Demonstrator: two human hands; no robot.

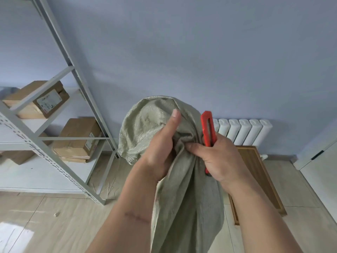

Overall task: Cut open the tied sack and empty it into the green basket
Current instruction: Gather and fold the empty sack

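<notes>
While the grey-green woven sack (184, 189) is held up in front of the body, its gathered neck is gripped by the left hand (160, 152), thumb raised against the bunched top. A red utility knife (208, 131) is clasped in the right hand (221, 159), whose thumb presses the fabric; whether a blade is extended cannot be made out. Cardboard boxes (78, 139) are seen on a metal shelf (54, 172) at left, a white radiator (244, 131) behind

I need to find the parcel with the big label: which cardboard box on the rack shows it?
The upper box: its large white label faces us, while the lower box shows only a small end sticker.
</notes>
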